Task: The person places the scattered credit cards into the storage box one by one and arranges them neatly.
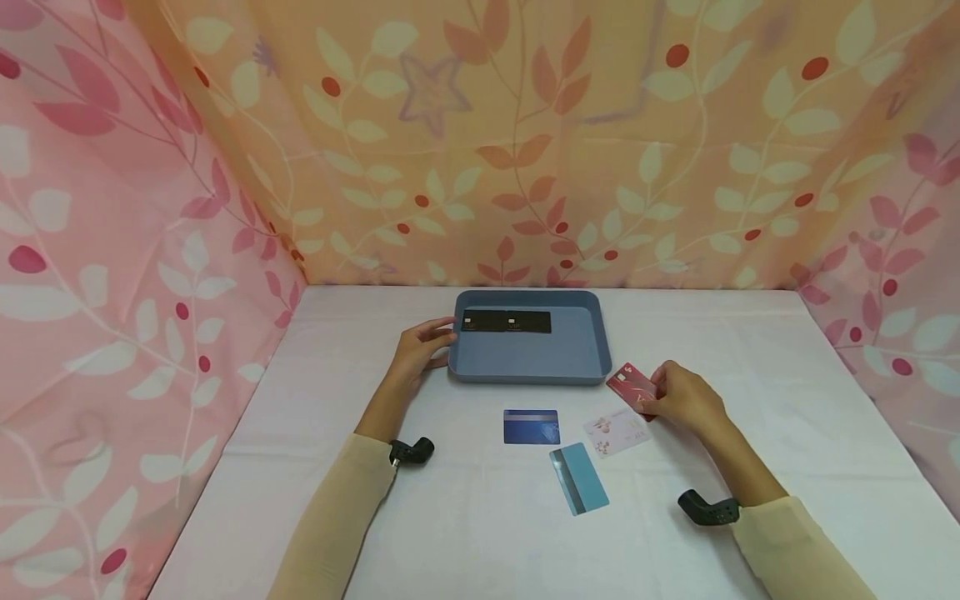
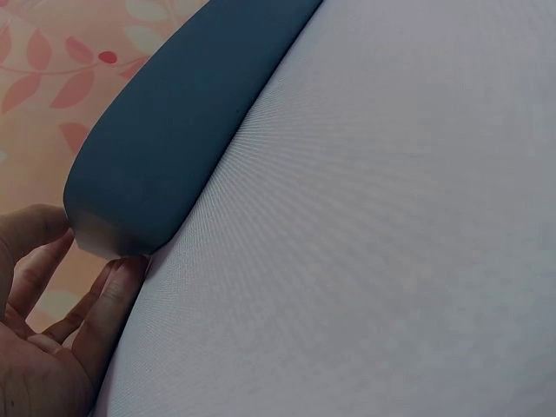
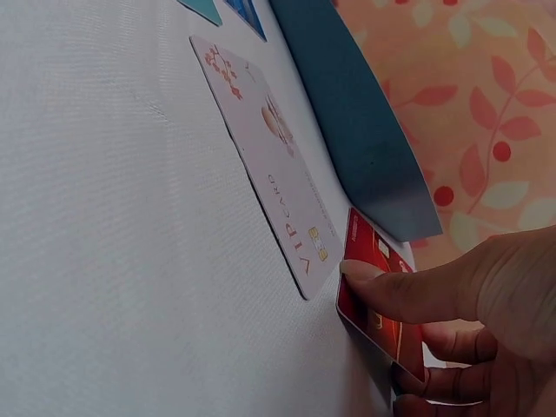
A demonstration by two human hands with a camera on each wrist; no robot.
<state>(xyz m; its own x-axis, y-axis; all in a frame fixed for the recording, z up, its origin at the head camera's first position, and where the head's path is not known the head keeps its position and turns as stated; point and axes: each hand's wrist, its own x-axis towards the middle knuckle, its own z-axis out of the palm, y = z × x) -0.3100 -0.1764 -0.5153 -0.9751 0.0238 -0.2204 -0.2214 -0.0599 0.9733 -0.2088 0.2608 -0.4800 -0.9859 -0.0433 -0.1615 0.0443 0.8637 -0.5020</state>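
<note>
My right hand (image 1: 686,400) pinches a red card (image 1: 631,385) between thumb and fingers, close by the near right corner of the blue-grey tray (image 1: 528,379). In the right wrist view the thumb lies on the red card's (image 3: 382,295) face, with fingers beneath; one edge is raised off the cloth. My left hand (image 1: 417,348) touches the tray's left end with its fingertips, at the outer wall in the left wrist view. Two black cards (image 1: 483,322) lie side by side in the tray along its far left side. Beside the red card is a white floral card (image 1: 617,432) marked VIP.
A dark blue card (image 1: 532,427) lies on the white cloth (image 1: 450,517) in front of the tray. Nearer is a light blue card (image 1: 585,479) with a dark stripe, set at a slant. A patterned curtain (image 1: 525,150) stands behind the tray and at both sides.
</note>
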